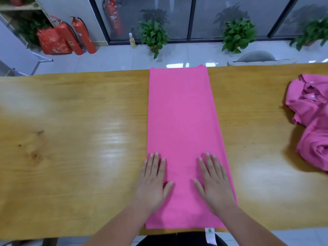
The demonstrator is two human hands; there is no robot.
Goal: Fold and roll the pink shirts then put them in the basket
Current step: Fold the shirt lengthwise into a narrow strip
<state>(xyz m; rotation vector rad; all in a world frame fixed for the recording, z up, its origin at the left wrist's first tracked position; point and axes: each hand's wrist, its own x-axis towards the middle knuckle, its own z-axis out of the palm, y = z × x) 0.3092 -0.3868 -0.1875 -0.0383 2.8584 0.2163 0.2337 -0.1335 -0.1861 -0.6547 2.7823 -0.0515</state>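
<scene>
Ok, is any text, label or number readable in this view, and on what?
Nothing reads clearly.
Fire extinguisher by the glass: white characters, too blurred.
Red bag: pale print, too blurred.
White tag at the near edge of the folded pink shirt: green mark, no legible words.

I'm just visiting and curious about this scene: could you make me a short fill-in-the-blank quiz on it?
The left hand and right hand lie flat on a folded shirt coloured ____.
A crumpled shirt lies at the ____ end of the table.
The table is made of ____.
Missing: pink; right; wood.
</scene>
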